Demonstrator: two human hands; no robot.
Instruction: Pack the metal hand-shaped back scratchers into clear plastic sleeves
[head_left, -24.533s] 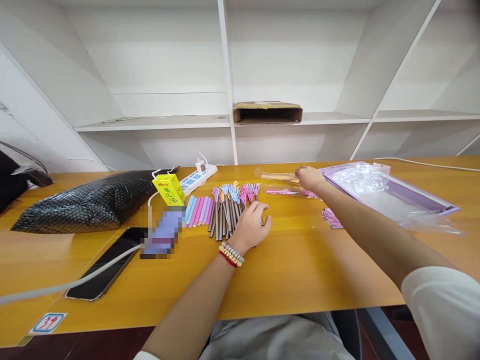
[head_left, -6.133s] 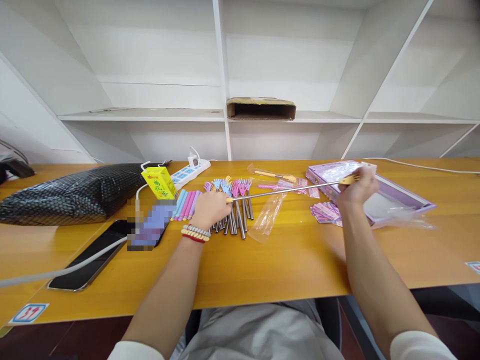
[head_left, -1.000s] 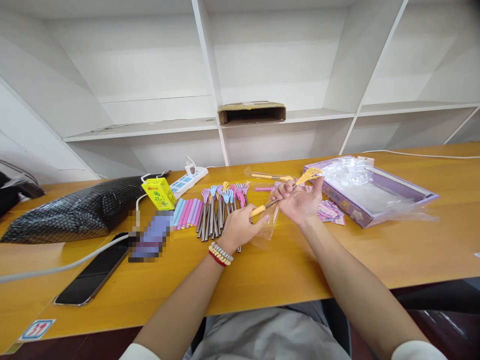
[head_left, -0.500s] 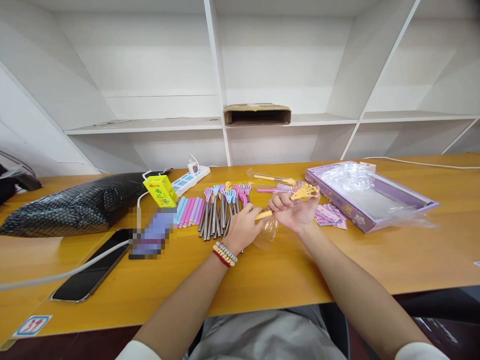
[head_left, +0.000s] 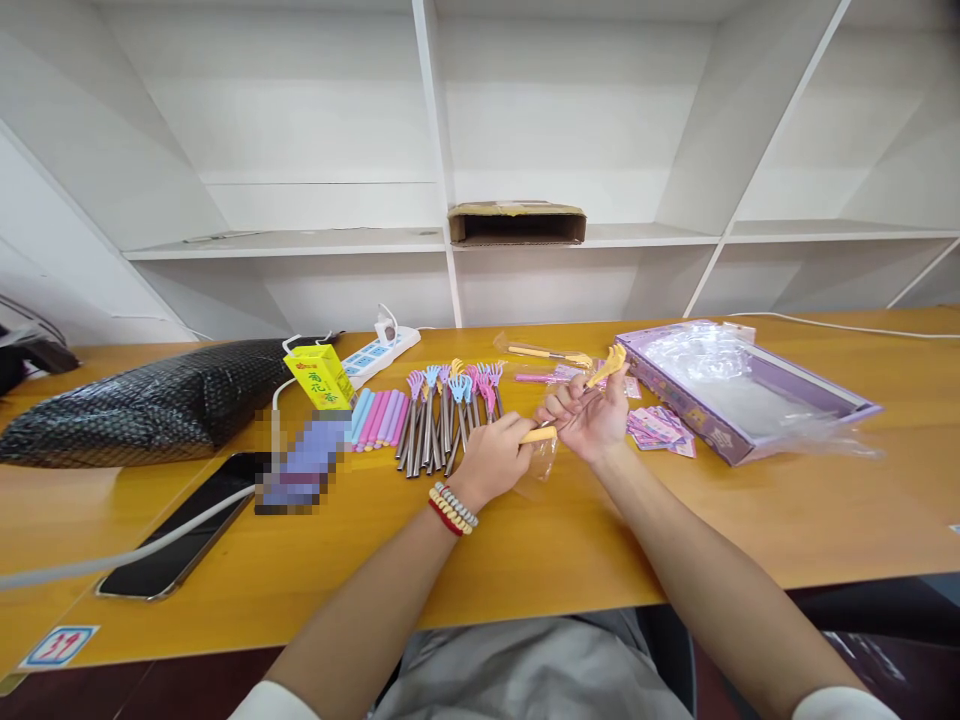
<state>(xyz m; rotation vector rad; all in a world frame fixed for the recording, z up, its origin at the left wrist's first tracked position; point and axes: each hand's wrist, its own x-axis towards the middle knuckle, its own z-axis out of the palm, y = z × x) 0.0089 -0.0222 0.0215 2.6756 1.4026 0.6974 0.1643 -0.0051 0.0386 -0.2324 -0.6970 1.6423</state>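
Note:
My left hand, with bead bracelets at the wrist, is closed on a yellow tube handle whose end points right. My right hand, palm up, grips a back scratcher with a yellow claw head; its shaft is hidden by the fingers. A clear plastic sleeve lies beneath the handle. Left of my hands, several back scratchers with metal rods and coloured claws lie in a pile, beside pink, blue and purple tube handles. Behind my hands is a bagged yellow back scratcher.
A purple box with clear plastic stands at right, near printed cards. Leftward are a yellow drink carton, a power strip, a phone, a cable and a black wrapped parcel. A cardboard box sits on the shelf.
The yellow claw has turned from flat to nearly edge-on and tilted upward. The handle's tip now shows clear of my right fingers, and my hands have shifted slightly.

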